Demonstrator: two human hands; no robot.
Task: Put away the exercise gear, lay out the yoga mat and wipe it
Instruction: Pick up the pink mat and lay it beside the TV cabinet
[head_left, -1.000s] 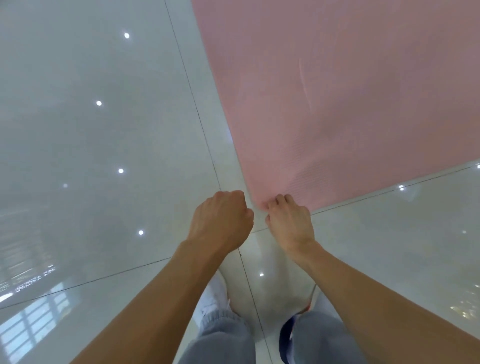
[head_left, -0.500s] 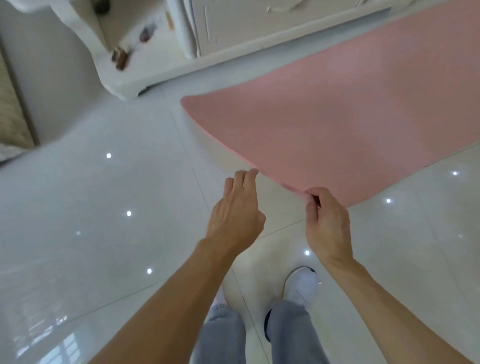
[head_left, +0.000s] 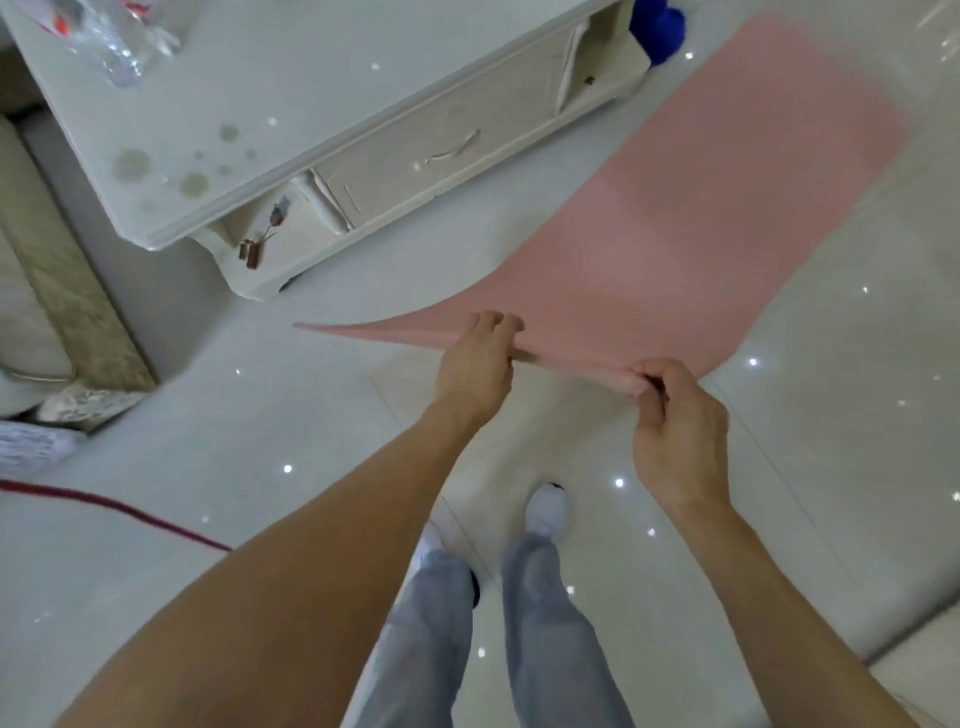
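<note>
Left grip (head_left: 475, 364), right grip (head_left: 675, 426), holding yoga mat (head_left: 701, 218)

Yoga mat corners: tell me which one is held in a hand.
The near right corner, pinched by the right hand. The near left corner juts out free past the left hand, which grips the yoga mat between them.

Left hand (head_left: 475, 371), half a second ago open beside the pink yoga mat (head_left: 685, 228), now gripping its near edge, right hand (head_left: 675, 431) pinching the corner higher, near end lifted off the floor, person risen from crouch
</note>
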